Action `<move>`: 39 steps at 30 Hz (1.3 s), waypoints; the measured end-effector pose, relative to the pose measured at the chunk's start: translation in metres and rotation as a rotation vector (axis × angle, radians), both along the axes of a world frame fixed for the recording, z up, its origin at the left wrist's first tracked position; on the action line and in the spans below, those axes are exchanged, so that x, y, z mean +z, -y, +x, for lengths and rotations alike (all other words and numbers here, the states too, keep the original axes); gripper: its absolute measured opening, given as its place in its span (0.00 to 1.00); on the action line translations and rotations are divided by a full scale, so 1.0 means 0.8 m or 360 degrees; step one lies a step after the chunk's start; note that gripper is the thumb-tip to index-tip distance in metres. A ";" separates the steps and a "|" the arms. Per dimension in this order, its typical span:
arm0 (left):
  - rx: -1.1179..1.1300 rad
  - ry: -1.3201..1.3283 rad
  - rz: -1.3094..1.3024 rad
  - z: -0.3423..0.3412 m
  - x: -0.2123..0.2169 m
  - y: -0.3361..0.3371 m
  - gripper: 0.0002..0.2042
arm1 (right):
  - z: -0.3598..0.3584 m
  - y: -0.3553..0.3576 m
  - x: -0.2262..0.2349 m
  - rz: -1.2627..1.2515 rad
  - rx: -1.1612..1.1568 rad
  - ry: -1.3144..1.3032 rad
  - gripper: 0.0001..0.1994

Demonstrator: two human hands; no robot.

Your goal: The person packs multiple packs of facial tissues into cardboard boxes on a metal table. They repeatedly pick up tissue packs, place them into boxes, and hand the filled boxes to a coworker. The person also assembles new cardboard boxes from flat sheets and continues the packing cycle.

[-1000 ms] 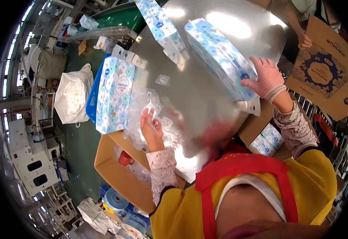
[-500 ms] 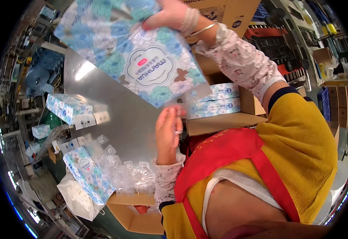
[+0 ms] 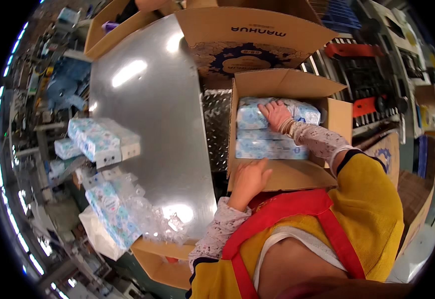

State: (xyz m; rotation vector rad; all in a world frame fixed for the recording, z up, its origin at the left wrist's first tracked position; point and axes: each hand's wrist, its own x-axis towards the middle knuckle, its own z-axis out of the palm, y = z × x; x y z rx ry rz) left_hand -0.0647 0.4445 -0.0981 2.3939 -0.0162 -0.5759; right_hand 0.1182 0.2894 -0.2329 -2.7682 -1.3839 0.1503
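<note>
An open cardboard carton (image 3: 289, 174) stands in front of me to the right, with several blue-and-white floral tissue packs inside. My right hand (image 3: 277, 115) rests on the top of one tissue pack (image 3: 252, 112) at the carton's far side, fingers spread over its wrapping. Another tissue pack (image 3: 272, 148) lies along the near side, with part of one showing between. Over the carton's near left edge is my left hand (image 3: 249, 177), empty, its thumb apart from the fingers.
Left of the carton lies a shiny metal table (image 3: 152, 114). More tissue packs (image 3: 98, 142) and a pile of clear plastic pieces (image 3: 160, 219) lie at its left and near edges. A big printed carton (image 3: 257, 40) stands beyond; a smaller open carton (image 3: 162, 266) is below the table's near edge.
My right hand has brought the floral tissue pack from above the table down into the carton at the right. My left hand has moved right and lower, to the carton's near edge.
</note>
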 end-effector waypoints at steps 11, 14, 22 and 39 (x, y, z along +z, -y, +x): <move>0.0543 0.0935 -0.0374 -0.038 0.033 -0.022 0.09 | -0.004 -0.001 -0.079 -0.0134 0.0035 0.0248 0.39; 0.0831 0.1021 -0.0435 -0.064 0.037 -0.031 0.07 | -0.007 0.076 -0.072 -0.0473 -0.0648 -0.0378 0.42; 0.0876 0.1134 -0.0468 -0.071 0.043 0.008 0.05 | 0.107 0.104 -0.133 -0.0325 -0.0356 -0.0815 0.29; 0.1320 -0.0098 -0.0007 -0.334 -0.195 0.025 0.15 | -0.125 0.043 0.194 0.0032 0.0575 -0.0939 0.20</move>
